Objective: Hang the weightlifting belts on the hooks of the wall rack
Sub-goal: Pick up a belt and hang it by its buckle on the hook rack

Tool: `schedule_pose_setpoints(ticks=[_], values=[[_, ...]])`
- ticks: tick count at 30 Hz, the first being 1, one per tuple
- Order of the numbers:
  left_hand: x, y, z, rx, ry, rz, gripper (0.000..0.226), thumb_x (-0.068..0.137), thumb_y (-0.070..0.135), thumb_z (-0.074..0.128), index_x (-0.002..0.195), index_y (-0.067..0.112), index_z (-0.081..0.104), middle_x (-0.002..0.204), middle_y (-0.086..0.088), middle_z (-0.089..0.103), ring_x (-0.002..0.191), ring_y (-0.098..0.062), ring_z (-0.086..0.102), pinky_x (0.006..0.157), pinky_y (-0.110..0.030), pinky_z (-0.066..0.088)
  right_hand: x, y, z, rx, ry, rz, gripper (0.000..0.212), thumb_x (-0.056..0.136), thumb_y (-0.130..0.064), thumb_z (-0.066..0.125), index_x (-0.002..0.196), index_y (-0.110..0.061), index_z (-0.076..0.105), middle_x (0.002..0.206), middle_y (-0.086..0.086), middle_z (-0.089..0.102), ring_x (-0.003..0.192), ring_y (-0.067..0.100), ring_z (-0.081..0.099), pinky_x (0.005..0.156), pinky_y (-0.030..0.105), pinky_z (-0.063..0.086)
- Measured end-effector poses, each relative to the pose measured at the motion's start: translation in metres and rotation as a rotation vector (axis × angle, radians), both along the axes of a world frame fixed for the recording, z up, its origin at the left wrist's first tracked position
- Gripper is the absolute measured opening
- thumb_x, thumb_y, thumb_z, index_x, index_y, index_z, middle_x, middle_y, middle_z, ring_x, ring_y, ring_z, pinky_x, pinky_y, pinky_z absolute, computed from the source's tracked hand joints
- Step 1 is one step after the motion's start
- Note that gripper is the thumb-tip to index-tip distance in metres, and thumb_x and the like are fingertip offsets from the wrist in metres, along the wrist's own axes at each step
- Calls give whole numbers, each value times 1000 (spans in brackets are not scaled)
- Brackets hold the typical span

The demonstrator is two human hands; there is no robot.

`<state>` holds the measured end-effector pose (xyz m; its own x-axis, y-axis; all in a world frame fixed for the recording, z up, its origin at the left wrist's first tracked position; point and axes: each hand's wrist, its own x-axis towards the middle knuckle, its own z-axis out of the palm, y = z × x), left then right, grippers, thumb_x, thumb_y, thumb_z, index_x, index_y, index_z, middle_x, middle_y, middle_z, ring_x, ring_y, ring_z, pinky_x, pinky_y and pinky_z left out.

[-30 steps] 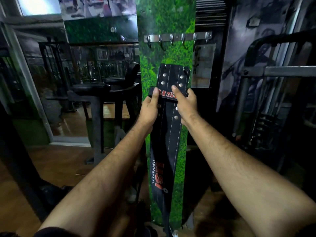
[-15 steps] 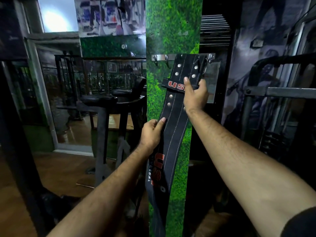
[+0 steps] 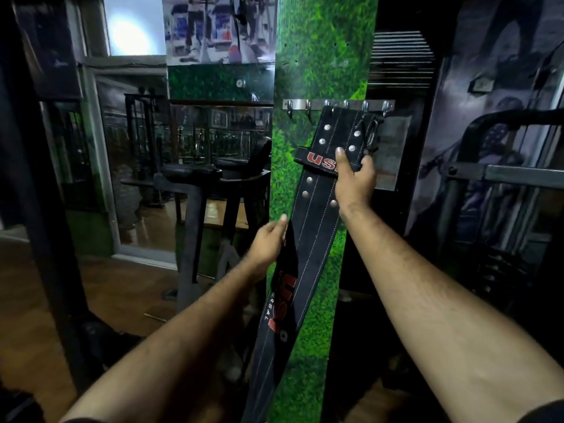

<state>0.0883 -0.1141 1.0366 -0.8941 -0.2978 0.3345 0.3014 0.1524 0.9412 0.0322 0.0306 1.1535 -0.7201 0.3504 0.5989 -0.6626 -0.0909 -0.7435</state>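
Both bare forearms reach forward and up. Right hand [image 3: 354, 175] is higher and farther, fingers wrapped and thumb pressed flat — gripping. Left hand [image 3: 270, 239] sits lower and nearer, fingers extended — resting lightly rather than clenched, wrist nearly straight.

Right hand [image 3: 354, 175] grips belt [image 3: 314, 227] just below hook rack [image 3: 337, 104]; left hand [image 3: 268, 242] steadies it.
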Motion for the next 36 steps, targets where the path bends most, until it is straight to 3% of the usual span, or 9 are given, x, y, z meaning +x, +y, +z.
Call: schedule_pose_setpoints(ticks=[3,6,8,11,13,15,23,30,36], values=[[-8,12,57,224,142,-85,42,102,36,46,106,2,70,102,-13,75,90,-19,72,79,-28,57,8,1,4,-49,-60,130,36,89,-37,69,106,-6,60,93,-2,64,73,5,55,44,6,41],[-13,33,80,215,231,-62,42,99,39,50,100,2,69,93,-11,72,83,-21,65,80,-35,54,4,5,13,-101,-84,121,47,88,-41,69,117,-6,58,106,6,65,73,8,56,34,10,38],[-12,39,76,44,300,43,43,99,39,52,90,-3,61,81,-7,60,73,-14,53,68,-27,47,-2,3,18,-98,-91,68,35,85,-45,70,102,-14,62,95,0,67,71,11,58,37,14,43],[-14,31,56,-69,302,91,38,98,38,55,78,6,53,71,-2,51,63,-8,44,57,-27,39,-6,-4,9,-55,-115,-41,33,77,-55,70,75,-26,54,79,-12,65,77,19,67,66,42,60],[-16,19,37,-96,258,68,38,96,40,58,69,16,47,62,6,50,58,-5,43,55,-26,36,-10,-8,2,-54,-93,-119,30,80,-48,71,81,-20,60,81,-9,67,79,18,67,78,37,57],[-15,6,18,-108,233,36,43,94,41,59,65,13,47,61,6,50,58,-4,44,55,-26,36,-15,-9,2,-70,-106,-176,32,84,-42,71,90,-12,63,84,-6,66,79,16,63,76,29,53],[-11,-31,-43,-351,62,142,54,86,64,55,64,16,42,57,-1,40,53,-13,38,52,-32,30,-27,-26,-5,82,-149,-352,42,86,-50,66,96,-10,59,91,2,69,85,26,64,72,31,49],[1,-55,-79,-594,-74,269,67,85,72,49,63,9,41,55,-3,55,61,-29,59,55,-35,35,-38,-35,-28,86,-255,-404,46,86,-53,64,113,-16,60,105,1,73,96,26,69,79,30,52],[2,-80,-91,-743,-147,295,72,80,85,33,64,15,41,67,-5,63,74,-33,63,60,-38,45,-42,-49,-28,36,-217,-383,42,85,-51,65,101,-14,60,97,1,74,89,25,70,75,30,53]])
